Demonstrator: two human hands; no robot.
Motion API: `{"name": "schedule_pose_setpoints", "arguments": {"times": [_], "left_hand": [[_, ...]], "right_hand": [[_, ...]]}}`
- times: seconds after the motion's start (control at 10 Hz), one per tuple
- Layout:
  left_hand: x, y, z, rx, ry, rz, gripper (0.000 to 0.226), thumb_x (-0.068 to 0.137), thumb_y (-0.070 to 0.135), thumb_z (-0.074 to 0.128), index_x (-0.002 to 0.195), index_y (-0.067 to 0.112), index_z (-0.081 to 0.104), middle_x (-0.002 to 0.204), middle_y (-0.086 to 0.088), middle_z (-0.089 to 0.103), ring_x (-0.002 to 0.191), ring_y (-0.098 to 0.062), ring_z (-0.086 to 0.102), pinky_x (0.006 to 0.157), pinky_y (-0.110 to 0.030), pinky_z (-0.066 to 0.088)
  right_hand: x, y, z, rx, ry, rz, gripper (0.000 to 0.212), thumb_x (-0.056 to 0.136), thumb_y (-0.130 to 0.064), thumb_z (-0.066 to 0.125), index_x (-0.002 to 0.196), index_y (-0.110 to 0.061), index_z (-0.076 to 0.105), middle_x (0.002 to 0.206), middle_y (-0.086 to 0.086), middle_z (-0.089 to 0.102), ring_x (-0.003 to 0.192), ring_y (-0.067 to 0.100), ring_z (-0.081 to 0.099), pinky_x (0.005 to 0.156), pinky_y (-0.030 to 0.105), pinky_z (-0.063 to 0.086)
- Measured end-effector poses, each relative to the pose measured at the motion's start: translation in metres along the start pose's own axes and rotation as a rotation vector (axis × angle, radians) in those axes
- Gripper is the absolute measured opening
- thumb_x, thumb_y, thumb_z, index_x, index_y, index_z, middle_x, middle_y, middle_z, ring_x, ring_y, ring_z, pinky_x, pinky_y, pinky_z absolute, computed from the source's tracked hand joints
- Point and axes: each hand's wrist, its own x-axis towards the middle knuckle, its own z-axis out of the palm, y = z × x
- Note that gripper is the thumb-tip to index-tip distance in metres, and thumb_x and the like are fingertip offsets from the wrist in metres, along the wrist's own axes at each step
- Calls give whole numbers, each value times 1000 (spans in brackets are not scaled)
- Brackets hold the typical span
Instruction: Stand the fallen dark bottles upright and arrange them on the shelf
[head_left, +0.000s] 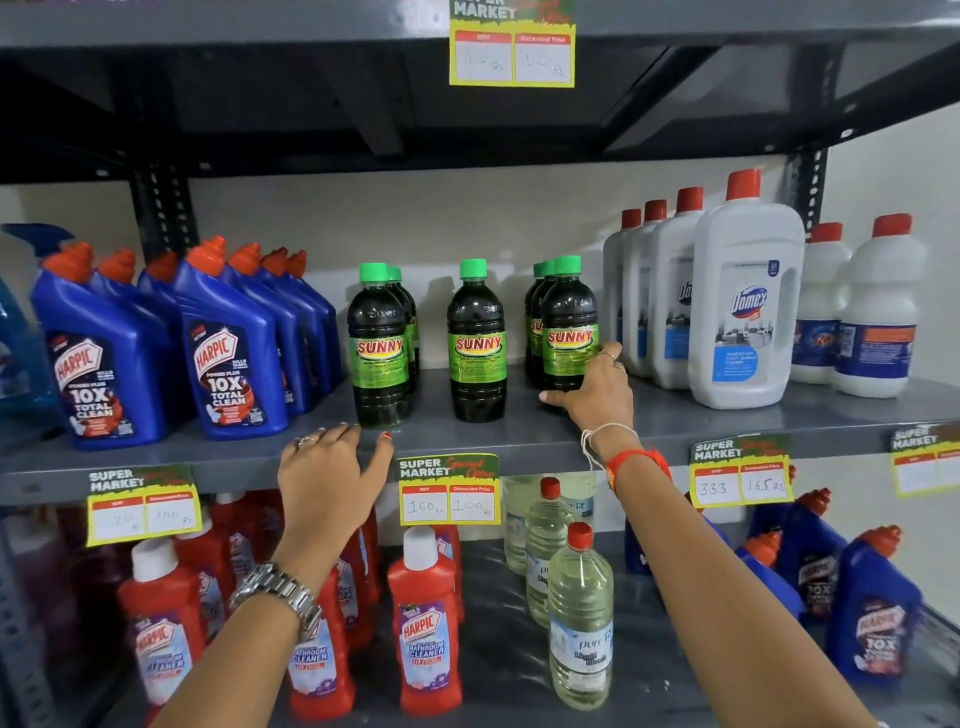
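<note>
Several dark bottles with green caps and "SUNNY" labels stand upright on the middle grey shelf (519, 436). A left group (378, 343) has more bottles behind the front one. A single bottle (477, 340) stands in the middle. At the right, my right hand (597, 387) wraps the lower side of the front bottle (569, 322) of the right group. My left hand (332, 462) rests at the shelf's front edge, fingers spread, just below the left front bottle, touching or nearly touching its base.
Blue Harpic bottles (223, 343) crowd the left of the shelf, white Domex bottles (743, 306) the right. Price tags (449, 491) hang on the shelf edge. Below stand red Harpic bottles (426, 623), clear liquid bottles (579, 623) and more blue ones (878, 618).
</note>
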Motion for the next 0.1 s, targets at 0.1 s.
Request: {"name": "schedule_pose_setpoints", "arguments": {"times": [0.1], "left_hand": [[0, 2, 3, -13, -6, -16, 61, 84, 50, 36, 98, 5, 75, 101, -12, 74, 94, -28, 68, 85, -38, 46]], "right_hand": [[-9, 5, 2, 38, 82, -40, 93, 66, -20, 84, 134, 3, 26, 134, 27, 44, 128, 39, 42, 105, 42, 38]]}}
